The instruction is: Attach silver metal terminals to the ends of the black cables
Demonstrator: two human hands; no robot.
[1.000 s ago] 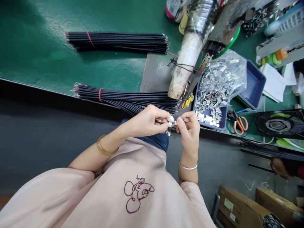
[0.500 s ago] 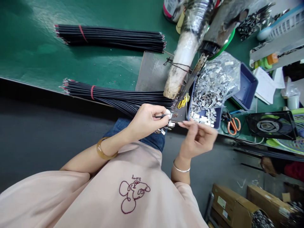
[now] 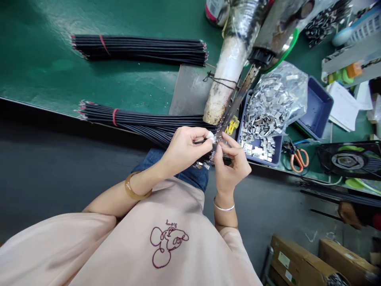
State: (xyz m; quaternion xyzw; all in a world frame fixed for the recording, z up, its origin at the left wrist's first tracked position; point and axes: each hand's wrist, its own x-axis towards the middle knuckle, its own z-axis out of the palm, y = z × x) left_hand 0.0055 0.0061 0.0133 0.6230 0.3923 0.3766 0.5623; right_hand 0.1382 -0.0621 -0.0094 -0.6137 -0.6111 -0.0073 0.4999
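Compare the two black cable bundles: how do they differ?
The far bundle lies wholly on the green mat, packed tight; the near bundle lies along the mat's front edge, its right end splayed loose. The left hand pinches a wire beside the near bundle; no hand is near the far bundle. Both are black, lie left-right and carry a red band near the left end.

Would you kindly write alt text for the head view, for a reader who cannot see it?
From above, a person's left hand pinches a thin black cable end and the right hand touches small metal parts there, beside a blue tray of silver clips and bundled black cables.
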